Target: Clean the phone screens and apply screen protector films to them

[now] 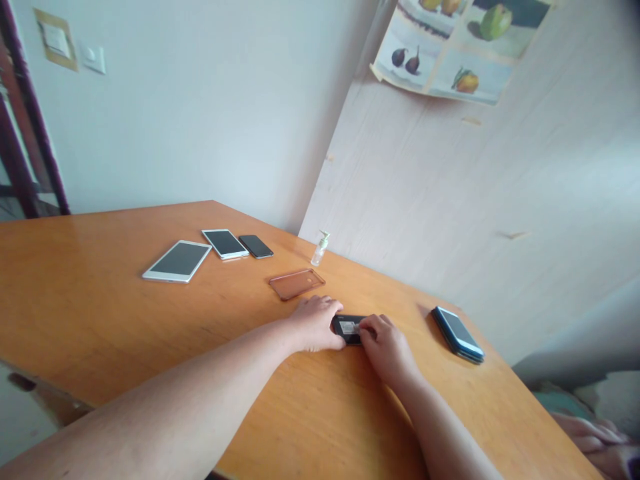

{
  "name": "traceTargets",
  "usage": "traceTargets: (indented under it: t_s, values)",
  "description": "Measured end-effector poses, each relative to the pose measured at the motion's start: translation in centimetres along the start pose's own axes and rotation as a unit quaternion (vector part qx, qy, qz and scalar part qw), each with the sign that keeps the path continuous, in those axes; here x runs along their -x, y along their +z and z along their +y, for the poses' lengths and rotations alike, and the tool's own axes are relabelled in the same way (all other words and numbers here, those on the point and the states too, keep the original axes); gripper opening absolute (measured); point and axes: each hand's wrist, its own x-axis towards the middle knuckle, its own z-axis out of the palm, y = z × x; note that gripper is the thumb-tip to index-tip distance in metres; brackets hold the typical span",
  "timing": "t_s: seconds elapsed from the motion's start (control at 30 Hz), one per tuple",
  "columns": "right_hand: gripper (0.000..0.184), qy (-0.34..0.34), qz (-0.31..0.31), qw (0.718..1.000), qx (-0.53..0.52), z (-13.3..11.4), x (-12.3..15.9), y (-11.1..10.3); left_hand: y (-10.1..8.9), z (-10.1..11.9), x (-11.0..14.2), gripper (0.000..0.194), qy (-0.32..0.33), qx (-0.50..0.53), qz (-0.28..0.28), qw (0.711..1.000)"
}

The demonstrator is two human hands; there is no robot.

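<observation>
A black phone (354, 339) lies flat on the wooden table (300, 407), with a whitish rectangular patch (347, 327) on its upward face. My left hand (317, 325) grips its left end between thumb and fingers. Over the right end is my right hand (389, 345), its fingertips pinched together at the patch. A small pale bit shows at those fingertips, too small to make out, and the hand hides that end of the phone. Just beyond my left hand rests a clear brownish phone case (296, 285).
Behind the case stands a pump bottle (320, 249). Farther left lie a white tablet (177, 261), a white-framed device (225, 244) and a dark phone (256, 246). A phone in a blue case (457, 335) sits near the right edge, beside the wall (425, 200).
</observation>
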Motion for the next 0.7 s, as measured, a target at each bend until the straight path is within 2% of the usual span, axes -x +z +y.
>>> traceTargets:
  t_s: [0.07, 0.13, 0.2, 0.33, 0.4, 0.5, 0.57, 0.63, 0.7]
  values:
    - [0.018, -0.059, -0.022, 0.998, -0.022, -1.4, 0.2, 0.3, 0.0, 0.0, 0.0, 0.058, -0.002, -0.001, -0.001, 1.000]
    - [0.022, -0.079, -0.031, 0.996, -0.016, -1.6, 0.2, 0.1, -0.1, 0.0, 0.0, 0.057, 0.000, -0.001, -0.002, 1.000]
    - [0.023, -0.046, -0.028, 0.998, 0.017, -0.6, -0.1, -0.4, -0.1, 0.1, 0.0, 0.056, 0.003, 0.000, -0.001, 1.000]
    - [0.027, 0.095, -0.027, 0.988, 0.117, 2.3, -0.7, -1.6, -0.1, 0.0, 0.1, 0.060, 0.001, 0.000, -0.003, 1.000]
    - [0.031, 0.110, -0.034, 0.984, 0.133, 2.4, -0.6, -1.7, -0.1, 0.0, 0.1, 0.060, 0.000, 0.000, -0.003, 1.000]
    - [0.036, 0.006, -0.070, 0.994, 0.084, 0.4, 0.1, -1.1, -0.1, 0.0, 0.0, 0.058, 0.001, 0.002, -0.003, 1.000]
    - [0.039, -0.069, -0.112, 0.990, 0.039, -1.4, 0.5, -0.6, -0.1, 0.0, 0.0, 0.054, 0.000, -0.001, -0.003, 1.000]
    - [0.042, -0.085, -0.148, 0.985, 0.025, -2.3, 0.7, -0.3, -0.1, 0.0, 0.0, 0.051, -0.001, -0.006, -0.002, 1.000]
    - [0.043, -0.048, -0.163, 0.984, 0.045, -2.0, 0.5, -0.4, -0.1, 0.0, 0.0, 0.051, 0.000, -0.008, -0.003, 1.000]
